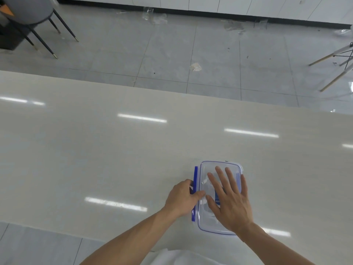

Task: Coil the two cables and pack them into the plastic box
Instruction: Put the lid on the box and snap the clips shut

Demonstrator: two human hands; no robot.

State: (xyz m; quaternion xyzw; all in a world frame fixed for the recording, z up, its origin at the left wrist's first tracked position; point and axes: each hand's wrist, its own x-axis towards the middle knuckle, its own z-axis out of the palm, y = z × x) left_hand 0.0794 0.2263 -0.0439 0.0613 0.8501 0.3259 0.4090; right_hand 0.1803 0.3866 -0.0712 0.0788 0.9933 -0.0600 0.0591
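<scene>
Two hands work the box (219,224) at the desk's (95,150) 6 o'clock: the right (231,203) flat on the lid, the left (181,197) gripping the 9 o'clock clip (195,178); uneven pressure might leave the lid unlatched over the cables.

Grey tiled floor (172,44), grey chair (28,10).

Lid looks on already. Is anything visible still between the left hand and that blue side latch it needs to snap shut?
Nothing visible. The left hand already grips the blue latch on the box's left side, fingers curled round it. The right hand lies flat on the clear lid, away from that latch. White cable shows through the lid, inside the plastic box.
</scene>
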